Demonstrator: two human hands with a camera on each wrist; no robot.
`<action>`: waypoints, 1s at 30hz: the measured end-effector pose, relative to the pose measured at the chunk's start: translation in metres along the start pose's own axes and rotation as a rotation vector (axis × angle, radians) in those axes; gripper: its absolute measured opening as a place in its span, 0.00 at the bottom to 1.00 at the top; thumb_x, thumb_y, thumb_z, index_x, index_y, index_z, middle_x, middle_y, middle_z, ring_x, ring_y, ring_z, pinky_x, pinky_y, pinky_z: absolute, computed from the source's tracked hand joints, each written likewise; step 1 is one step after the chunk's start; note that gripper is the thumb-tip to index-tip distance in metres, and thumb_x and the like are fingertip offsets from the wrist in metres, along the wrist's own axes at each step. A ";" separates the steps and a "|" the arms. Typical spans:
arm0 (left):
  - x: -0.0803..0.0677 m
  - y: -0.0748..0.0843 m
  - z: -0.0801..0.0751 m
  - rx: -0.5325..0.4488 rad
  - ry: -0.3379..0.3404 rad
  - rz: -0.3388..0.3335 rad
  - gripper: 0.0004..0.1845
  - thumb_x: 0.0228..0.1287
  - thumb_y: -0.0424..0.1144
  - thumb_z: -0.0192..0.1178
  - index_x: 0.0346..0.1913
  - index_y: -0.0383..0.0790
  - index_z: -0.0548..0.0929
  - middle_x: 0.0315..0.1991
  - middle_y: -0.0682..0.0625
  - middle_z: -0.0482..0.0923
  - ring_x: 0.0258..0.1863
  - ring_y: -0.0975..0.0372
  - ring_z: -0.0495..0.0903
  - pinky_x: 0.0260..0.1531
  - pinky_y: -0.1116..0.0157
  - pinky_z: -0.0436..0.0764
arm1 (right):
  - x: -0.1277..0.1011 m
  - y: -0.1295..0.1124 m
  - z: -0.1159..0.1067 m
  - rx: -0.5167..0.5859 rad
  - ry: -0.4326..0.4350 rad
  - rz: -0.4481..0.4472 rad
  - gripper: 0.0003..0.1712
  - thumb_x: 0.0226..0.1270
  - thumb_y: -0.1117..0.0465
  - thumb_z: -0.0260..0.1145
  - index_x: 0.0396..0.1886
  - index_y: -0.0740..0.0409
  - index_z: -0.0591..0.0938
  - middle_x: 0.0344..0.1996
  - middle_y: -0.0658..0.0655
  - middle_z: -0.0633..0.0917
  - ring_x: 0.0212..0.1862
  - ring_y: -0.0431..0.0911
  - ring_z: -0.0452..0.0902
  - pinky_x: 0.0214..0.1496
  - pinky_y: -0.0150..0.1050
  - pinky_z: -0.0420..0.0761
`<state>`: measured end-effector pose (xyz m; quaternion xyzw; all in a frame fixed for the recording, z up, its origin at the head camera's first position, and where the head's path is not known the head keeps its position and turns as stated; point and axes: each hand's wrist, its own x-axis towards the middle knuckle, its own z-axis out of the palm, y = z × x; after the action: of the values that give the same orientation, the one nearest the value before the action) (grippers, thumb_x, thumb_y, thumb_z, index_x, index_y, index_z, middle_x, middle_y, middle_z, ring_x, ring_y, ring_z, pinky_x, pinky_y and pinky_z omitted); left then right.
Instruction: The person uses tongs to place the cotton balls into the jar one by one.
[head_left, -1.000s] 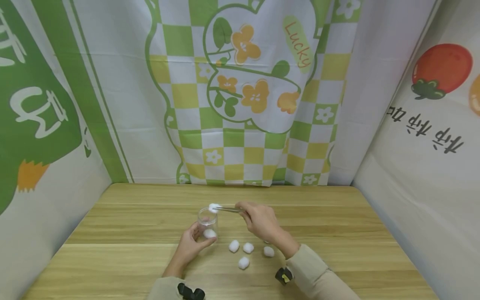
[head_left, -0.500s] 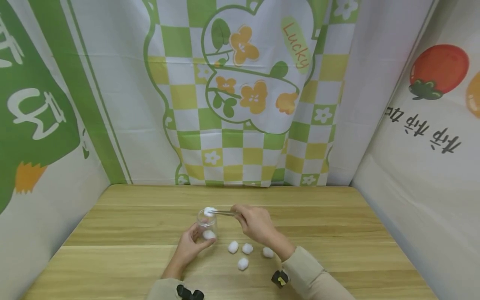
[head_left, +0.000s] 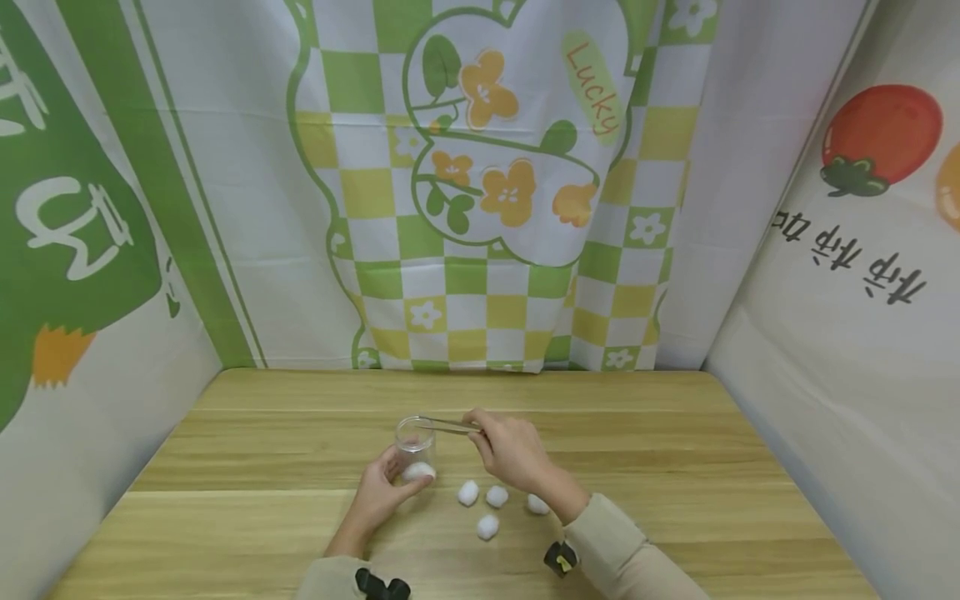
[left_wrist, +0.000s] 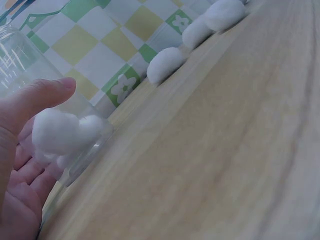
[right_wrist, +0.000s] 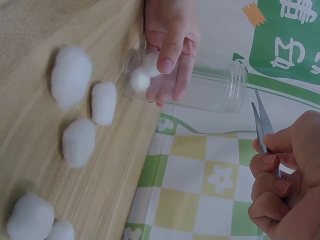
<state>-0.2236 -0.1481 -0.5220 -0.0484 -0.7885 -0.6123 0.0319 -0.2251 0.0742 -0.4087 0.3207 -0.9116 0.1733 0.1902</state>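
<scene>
Jar [right_wrist: 207,92]: held in our left grip [head_left: 380,493]
Tweezers [right_wrist: 265,121]: pinched by our right grip [head_left: 513,450], pointing left
Loose cotton balls [head_left: 468,492]: near side of right grip

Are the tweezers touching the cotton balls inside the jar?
Apart: the right wrist view shows the tweezers by the mouth of the jar and the cotton balls at its bottom, a clear gap between them.

Beyond the hands [head_left: 513,450], "Lucky" [head_left: 594,87] stands in orange letters on the checkered hanging [head_left: 505,312]. To the right of the hands, dark Chinese characters [head_left: 836,247] on the white hanging [head_left: 840,375] read "柿柿如". To their left, white characters [right_wrist: 288,52] on a green panel [head_left: 97,292] include "好事".
</scene>
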 end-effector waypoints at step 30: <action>-0.001 0.002 -0.001 0.015 -0.016 -0.022 0.38 0.53 0.37 0.71 0.66 0.32 0.68 0.66 0.34 0.71 0.68 0.43 0.69 0.72 0.48 0.66 | -0.007 0.005 -0.013 0.079 -0.077 0.076 0.11 0.70 0.60 0.60 0.50 0.54 0.80 0.14 0.46 0.74 0.16 0.32 0.55 0.16 0.22 0.53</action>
<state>-0.2224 -0.1488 -0.5196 -0.0444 -0.7939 -0.6062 0.0191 -0.2205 0.0868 -0.4014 0.2996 -0.9221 0.2039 0.1353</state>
